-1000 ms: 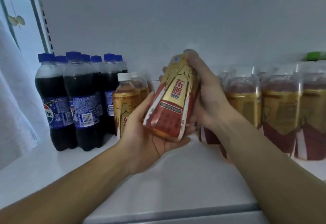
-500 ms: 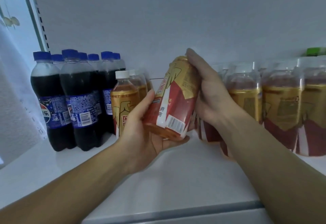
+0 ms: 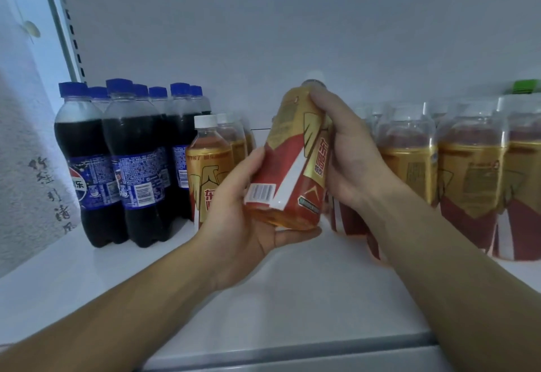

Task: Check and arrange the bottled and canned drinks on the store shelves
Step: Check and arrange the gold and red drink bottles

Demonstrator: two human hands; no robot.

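Observation:
A gold-and-red energy drink bottle (image 3: pixel 292 161) is held tilted above the white shelf (image 3: pixel 292 298), its barcode facing me. My left hand (image 3: pixel 240 219) cups its base, thumb on the label. My right hand (image 3: pixel 348 149) grips its upper part near the neck. Behind my left hand stands a short row of the same gold bottles (image 3: pixel 209 164) with white caps. Several more gold bottles (image 3: pixel 468 178) stand in a row at the right, partly hidden by my right forearm.
Several dark cola bottles (image 3: pixel 128 161) with blue caps stand at the back left. A white cloth with dark writing (image 3: pixel 32 166) hangs at the left edge. A green cap (image 3: pixel 525 86) shows at the far right. The white back panel (image 3: pixel 292 26) closes the shelf.
The held bottle has been turned in my hands: the front label moved round to the right and the barcode side now faces me. Both hands keep their hold.

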